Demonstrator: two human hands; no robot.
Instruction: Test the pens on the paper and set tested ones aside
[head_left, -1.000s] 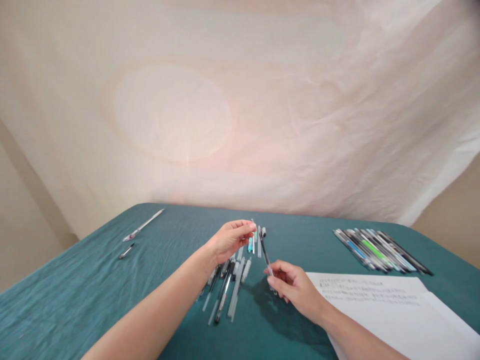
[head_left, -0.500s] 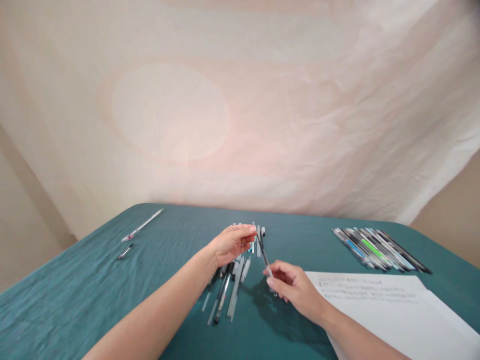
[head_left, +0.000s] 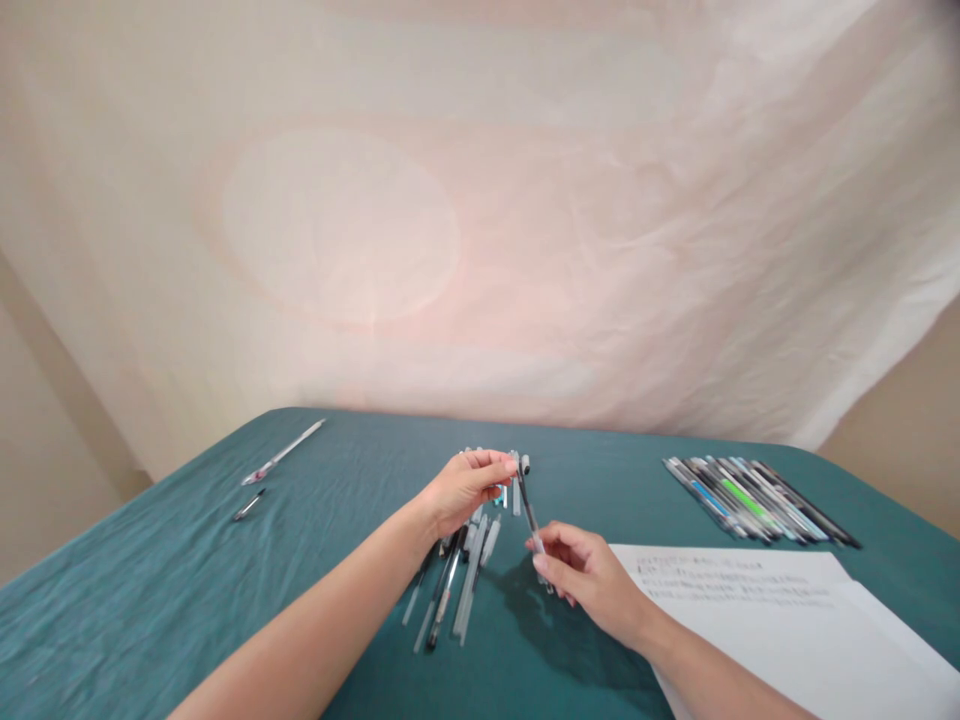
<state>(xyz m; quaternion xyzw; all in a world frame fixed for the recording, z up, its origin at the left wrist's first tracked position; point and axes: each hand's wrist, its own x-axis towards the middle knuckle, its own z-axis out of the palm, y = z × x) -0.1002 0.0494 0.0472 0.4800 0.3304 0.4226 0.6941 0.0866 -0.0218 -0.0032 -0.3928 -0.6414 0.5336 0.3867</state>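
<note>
In the head view, a slim pen [head_left: 529, 505] with a dark upper part and a clear lower part is held aslant between my two hands. My right hand [head_left: 574, 565] is closed around its lower end, thumb and fingers pinching the clear barrel. At the upper end, the thumb and fingertips of my left hand [head_left: 469, 487] are pinched together on the dark tip. Whether a small separate part sits in that pinch I cannot tell. Below and behind my left hand lie loose pens and clear tubes [head_left: 471, 580], partly hidden by the hand and forearm.
Sheets of paper with handwriting [head_left: 757, 640] lie at the right front of the green-covered table [head_left: 150, 610]. Behind them is a row of pens [head_left: 757, 500]. A clear pen [head_left: 285, 452] and a short pen cap [head_left: 249, 505] lie at the left.
The fingers of my left hand have closed in on the pen's upper end and shifted slightly right. My right hand has stayed almost still.
</note>
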